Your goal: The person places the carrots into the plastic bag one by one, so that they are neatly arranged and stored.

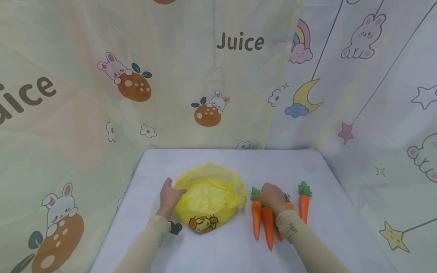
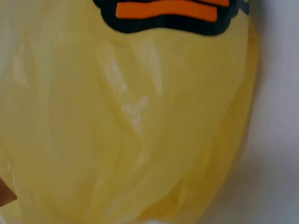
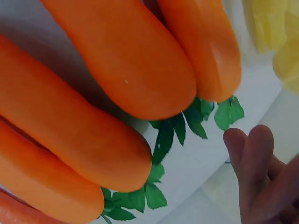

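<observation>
Five carrots (image 1: 268, 227) lie on the table (image 1: 232, 258) between the yellow bag (image 1: 205, 197) and the right edge, leafy tops toward the far edge, tapered ends toward the near side. One carrot (image 1: 304, 206) lies a little apart, nearest the right edge. The right hand (image 1: 272, 197) is over the tops of the others, its fingers bare of any load in the right wrist view. The left hand (image 1: 169, 198) is at the bag's left side, thumb across the rim; whether it pinches the film I cannot tell.

The carrots look like smooth imitations, so probably light, firm and a bit slick; round bodies could roll. The thick shoulder just below the leaves (image 1: 256, 190) seems the surest hold, since the thin leaves might bend or pull loose. The bag is thin, limp plastic, likely almost weightless and easily creased or torn: best taken by its rim, with the mouth spread
</observation>
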Demonstrator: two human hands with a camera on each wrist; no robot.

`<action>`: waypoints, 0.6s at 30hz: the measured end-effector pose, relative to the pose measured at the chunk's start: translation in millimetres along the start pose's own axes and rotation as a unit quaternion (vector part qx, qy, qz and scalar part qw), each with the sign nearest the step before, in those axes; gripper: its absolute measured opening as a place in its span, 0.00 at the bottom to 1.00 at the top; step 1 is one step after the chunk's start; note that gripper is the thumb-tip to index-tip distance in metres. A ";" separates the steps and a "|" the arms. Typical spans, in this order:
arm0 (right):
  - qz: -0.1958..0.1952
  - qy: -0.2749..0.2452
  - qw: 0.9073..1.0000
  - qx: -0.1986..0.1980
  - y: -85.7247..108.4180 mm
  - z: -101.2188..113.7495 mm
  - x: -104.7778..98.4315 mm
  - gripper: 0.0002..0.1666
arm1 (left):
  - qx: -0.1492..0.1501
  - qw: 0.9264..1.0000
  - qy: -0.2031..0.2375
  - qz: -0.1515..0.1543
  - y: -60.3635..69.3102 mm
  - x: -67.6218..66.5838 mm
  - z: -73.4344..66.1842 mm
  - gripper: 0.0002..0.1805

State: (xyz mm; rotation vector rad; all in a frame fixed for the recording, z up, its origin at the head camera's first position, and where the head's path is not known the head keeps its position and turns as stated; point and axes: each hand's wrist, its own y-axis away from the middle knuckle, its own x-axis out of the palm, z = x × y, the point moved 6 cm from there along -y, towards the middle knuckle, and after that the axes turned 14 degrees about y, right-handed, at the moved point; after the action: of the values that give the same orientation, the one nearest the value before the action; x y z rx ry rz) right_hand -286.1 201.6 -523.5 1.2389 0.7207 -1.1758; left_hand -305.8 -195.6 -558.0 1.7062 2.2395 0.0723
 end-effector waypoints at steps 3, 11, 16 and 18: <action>-0.001 0.016 1.000 0.004 0.2 3.2 5.1 0.28 | -0.008 1.000 0.026 -0.008 0.5 2.4 2.4 0.51; -0.019 0.116 0.993 -0.021 -13.7 10.6 21.0 0.25 | -0.025 0.996 0.087 -0.019 -0.7 3.7 14.7 0.45; -0.037 0.130 0.990 -0.043 -18.9 8.9 30.5 0.25 | -0.033 0.994 0.104 -0.020 -0.7 3.5 18.9 0.41; -0.043 0.128 0.989 -0.052 -20.8 8.9 33.8 0.24 | -0.034 0.994 0.106 -0.021 -0.7 3.7 20.0 0.40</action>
State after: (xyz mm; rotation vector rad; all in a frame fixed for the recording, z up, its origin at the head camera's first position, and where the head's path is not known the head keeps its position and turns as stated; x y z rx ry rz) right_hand -297.3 185.5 -559.1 1.2944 1.0225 -1.0447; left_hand -301.6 -195.4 -577.9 1.6848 2.3916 0.3305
